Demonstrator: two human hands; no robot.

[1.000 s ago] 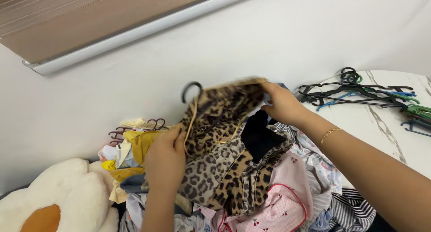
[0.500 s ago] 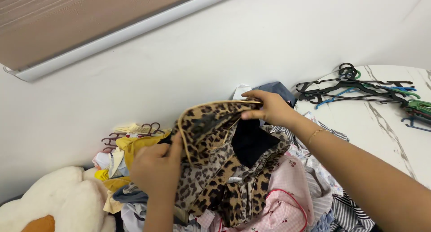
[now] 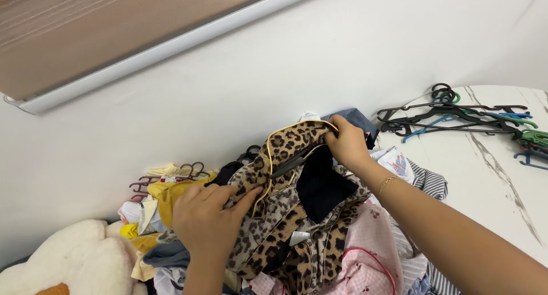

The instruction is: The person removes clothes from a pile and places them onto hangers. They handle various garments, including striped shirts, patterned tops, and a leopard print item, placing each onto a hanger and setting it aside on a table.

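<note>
Leopard-print garment (image 3: pixel 285 215) on top of the clothes heap (image 3: pixel 365 255) — collar edge pinched in right hand (image 3: pixel 346 144) fingers, left hand (image 3: pixel 208 221) fingers closed on its other side. Dark hanger (image 3: pixel 291 162) inside the neck. Loose hangers (image 3: pixel 456 115) lying well apart on marble bench (image 3: pixel 485 175); plush toy (image 3: pixel 68 261) at left.

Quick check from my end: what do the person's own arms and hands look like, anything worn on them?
Both arms are bare, with no sleeves or gloves in view. The right hand has a thin gold chain bracelet at the wrist. The left hand shows no jewellery or watch. No rings are visible on the fingers.
</note>
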